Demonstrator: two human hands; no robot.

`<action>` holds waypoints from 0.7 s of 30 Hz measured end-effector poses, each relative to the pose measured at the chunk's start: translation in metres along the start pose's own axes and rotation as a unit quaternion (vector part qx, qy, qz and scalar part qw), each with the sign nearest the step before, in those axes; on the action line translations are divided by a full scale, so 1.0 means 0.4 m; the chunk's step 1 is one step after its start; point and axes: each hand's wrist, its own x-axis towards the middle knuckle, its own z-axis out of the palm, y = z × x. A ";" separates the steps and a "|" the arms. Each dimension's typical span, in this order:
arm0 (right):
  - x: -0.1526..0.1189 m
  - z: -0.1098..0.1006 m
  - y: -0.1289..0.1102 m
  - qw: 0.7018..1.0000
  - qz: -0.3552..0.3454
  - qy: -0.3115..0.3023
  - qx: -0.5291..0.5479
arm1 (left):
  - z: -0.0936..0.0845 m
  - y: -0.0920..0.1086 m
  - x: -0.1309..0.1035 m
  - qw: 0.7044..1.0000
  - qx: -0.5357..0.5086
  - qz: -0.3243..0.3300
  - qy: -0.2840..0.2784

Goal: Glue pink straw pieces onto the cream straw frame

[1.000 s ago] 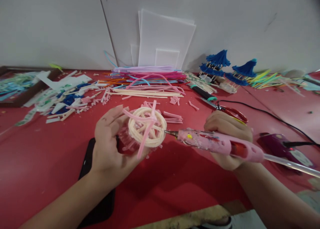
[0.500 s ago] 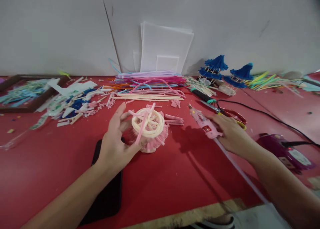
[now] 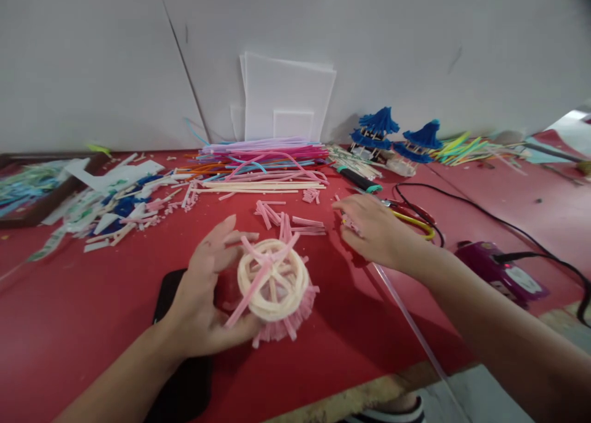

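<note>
My left hand (image 3: 203,300) is closed around the side of a round craft piece (image 3: 273,279), its thumb below and its fingers behind. The piece has a cream ring with spokes, crossed pink strips on top and a pink fringe beneath. To its right, my right hand (image 3: 376,229) is closed over a pink hot glue gun (image 3: 349,223), mostly hidden under the fingers. A long clear glue stick (image 3: 410,321) runs from below that hand toward the lower right. Short pink cut pieces (image 3: 308,227) lie on the table between the hands, just behind the craft piece.
Behind lie bundles of coloured stems (image 3: 268,155), a green-and-black handled tool (image 3: 357,180) and two blue-roofed models (image 3: 378,124). Scraps (image 3: 124,204) fill the left. A black phone (image 3: 184,380) lies under my left forearm. A purple power socket (image 3: 503,272) with a black cord sits right.
The craft piece has come nearer to me and its ring tilts more toward the camera. My right hand has moved left with the glue gun and now covers most of it.
</note>
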 end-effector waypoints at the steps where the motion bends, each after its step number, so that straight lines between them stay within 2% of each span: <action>1: 0.030 0.004 -0.021 0.999 -0.023 -0.011 0.037 | -0.001 0.005 0.003 1.000 0.007 0.015 -0.007; 5: 0.150 0.047 -0.096 0.979 -0.107 -0.066 0.163 | -0.004 0.022 0.015 0.997 0.041 0.055 -0.025; 8: 0.220 0.088 -0.132 0.972 -0.109 -0.090 0.188 | 0.000 0.019 0.008 0.998 0.036 0.054 -0.018; 11: 0.261 0.127 -0.153 0.974 -0.105 -0.086 0.184 | 0.006 0.005 -0.009 0.998 0.044 0.032 0.011; 14: 0.271 0.157 -0.159 0.974 -0.105 -0.080 0.183 | 0.011 -0.008 -0.021 0.997 0.061 0.024 0.033; 18: 0.250 0.179 -0.150 0.975 -0.100 -0.066 0.190 | 0.017 -0.019 -0.033 0.996 0.068 0.013 0.057; 21: 0.223 0.183 -0.136 0.975 -0.092 -0.056 0.196 | 0.018 -0.023 -0.041 0.994 0.049 -0.075 0.064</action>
